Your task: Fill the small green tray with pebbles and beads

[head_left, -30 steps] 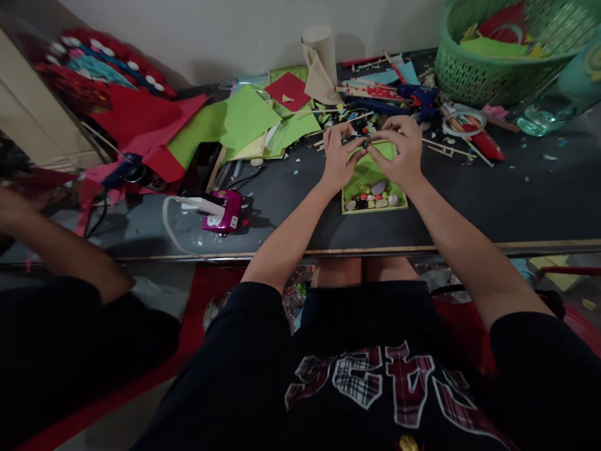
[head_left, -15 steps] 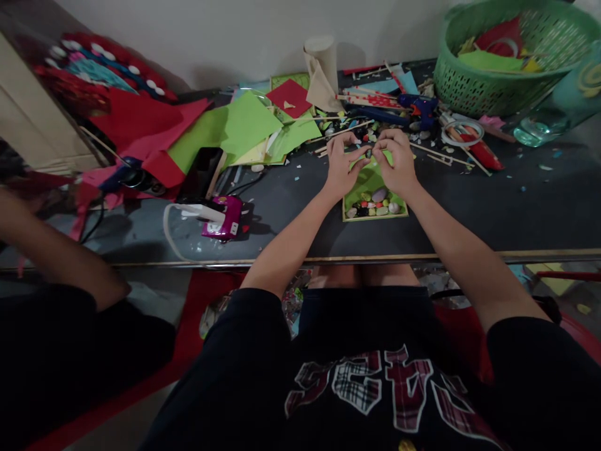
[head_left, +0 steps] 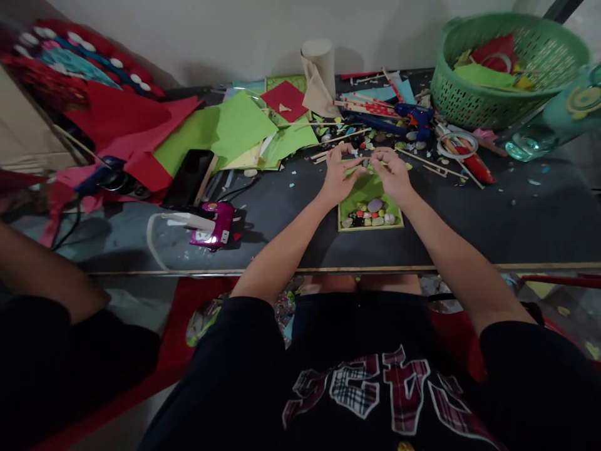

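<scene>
A green board with a pale wooden edge lies on the dark table in front of me. Painted pebbles in several colours sit along its near side, and a larger lilac pebble rests just above them. Over the board's far part is my left hand, its thumb and index finger apart and pointing right. Close by, my right hand has thumb and fingertips pinched together at the same spot. A tiny dark piece shows between the two hands, too small to name.
Behind the board lie loose pebbles, thin sticks, a blue glue gun and a tape roll. A green basket and a bottle stand right. Left are coloured sheets, a phone, a purple device and another person's arm.
The whole view has shifted slightly, so the table appears a little lower and further left. My hands stay over the board's far part, with only small finger movement.
</scene>
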Tool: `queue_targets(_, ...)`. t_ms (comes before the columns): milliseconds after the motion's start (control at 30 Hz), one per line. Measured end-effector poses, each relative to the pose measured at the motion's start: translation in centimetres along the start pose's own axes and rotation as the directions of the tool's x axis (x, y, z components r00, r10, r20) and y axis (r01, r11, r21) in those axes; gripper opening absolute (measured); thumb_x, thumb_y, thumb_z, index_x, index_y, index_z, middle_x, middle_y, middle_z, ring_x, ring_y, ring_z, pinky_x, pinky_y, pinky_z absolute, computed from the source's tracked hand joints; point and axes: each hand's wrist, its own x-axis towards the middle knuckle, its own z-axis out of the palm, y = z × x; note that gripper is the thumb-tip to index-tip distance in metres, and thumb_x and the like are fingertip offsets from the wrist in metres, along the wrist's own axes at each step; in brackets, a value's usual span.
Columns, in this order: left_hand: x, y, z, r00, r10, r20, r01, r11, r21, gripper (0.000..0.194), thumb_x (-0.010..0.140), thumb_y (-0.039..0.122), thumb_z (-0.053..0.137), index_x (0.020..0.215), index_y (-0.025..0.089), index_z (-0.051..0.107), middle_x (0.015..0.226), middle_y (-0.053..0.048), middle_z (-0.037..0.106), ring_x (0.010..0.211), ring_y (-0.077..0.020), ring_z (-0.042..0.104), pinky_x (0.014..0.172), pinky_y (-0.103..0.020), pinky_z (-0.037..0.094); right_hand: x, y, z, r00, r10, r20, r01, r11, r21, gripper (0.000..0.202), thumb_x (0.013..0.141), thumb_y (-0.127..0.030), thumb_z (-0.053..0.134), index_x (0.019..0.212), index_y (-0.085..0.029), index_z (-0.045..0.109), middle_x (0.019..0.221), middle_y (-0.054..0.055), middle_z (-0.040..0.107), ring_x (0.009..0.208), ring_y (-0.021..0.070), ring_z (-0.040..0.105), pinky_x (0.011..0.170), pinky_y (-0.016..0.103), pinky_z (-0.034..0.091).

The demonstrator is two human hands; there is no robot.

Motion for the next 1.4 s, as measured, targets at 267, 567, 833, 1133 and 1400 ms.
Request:
queue_targets(267, 0.1, 0.3, -1.1, 0.998, -0.062, -0.004, 0.062, 0.996, -0.070, 0.066, 0.083, 0.084, 0.050, 0.097, 0.027, 0.079, 0.129, -0.008, 0.066, 0.125, -0.0273, 0.059, 0.113, -0.053, 0.043, -0.9, -2.8, -0.1, 0.987, -0.147, -0.060, 0.140, 0.984, -0.112, 0.048, 0.095, -0.070, 0.050, 0.091, -0.025, 0.067, 0.110, 0.010, 0.062, 0.113, 0.0284, 0.060, 0.103, 0.054, 0.052)
queue_targets(567, 0.0, -0.9, -0.6, 1.000, -0.017, -0.003, 0.016, 0.998, -0.058, 0.065, 0.086, 0.082, 0.047, 0.104, 0.028, 0.078, 0.124, -0.010, 0.065, 0.126, -0.0303, 0.058, 0.116, -0.056, 0.038, -0.4, -1.5, 0.5, 0.996, -0.084, 0.022, 0.085, 0.995, -0.051, 0.061, 0.091, -0.082, 0.042, 0.088, -0.026, 0.065, 0.111, 0.010, 0.063, 0.111, 0.0276, 0.059, 0.102, 0.052, 0.052)
queue_targets(833, 0.3, -1.0, -0.4, 1.000, -0.018, -0.005, 0.017, 0.996, -0.088, 0.066, 0.083, 0.084, 0.046, 0.100, 0.028, 0.077, 0.125, -0.009, 0.065, 0.127, -0.0316, 0.057, 0.115, -0.057, 0.039, 0.4, 0.0, 0.4, 0.995, 0.015, 0.094, -0.034, 0.980, 0.198, 0.063, 0.078, -0.087, 0.058, 0.084, -0.025, 0.066, 0.106, 0.007, 0.064, 0.108, 0.0260, 0.061, 0.104, 0.048, 0.050)
queue_targets(1133, 0.2, -0.4, -0.6, 0.985, -0.161, -0.069, 0.147, 0.974, -0.170, 0.073, 0.084, 0.088, 0.037, 0.100, 0.028, 0.077, 0.115, -0.009, 0.067, 0.119, -0.0269, 0.061, 0.111, -0.050, 0.045, 0.4, -1.2, -0.7, 0.975, 0.182, 0.127, -0.218, 0.890, 0.399, 0.058, 0.071, -0.082, 0.060, 0.076, -0.025, 0.051, 0.089, 0.004, 0.066, 0.075, 0.0206, 0.064, 0.067, 0.039, 0.055)
queue_targets(1400, 0.2, -1.6, 0.5, 0.987, -0.155, -0.041, 0.150, 0.985, -0.090, 0.071, 0.087, 0.085, 0.038, 0.101, 0.027, 0.076, 0.117, -0.009, 0.068, 0.118, -0.0260, 0.062, 0.110, -0.048, 0.045, 0.4, -0.5, -1.7, 0.971, 0.215, 0.103, -0.239, 0.873, 0.425, 0.050, 0.079, -0.073, 0.048, 0.065, -0.025, 0.051, 0.064, 0.003, 0.054, 0.058, 0.0174, 0.054, 0.063, 0.038, 0.049)
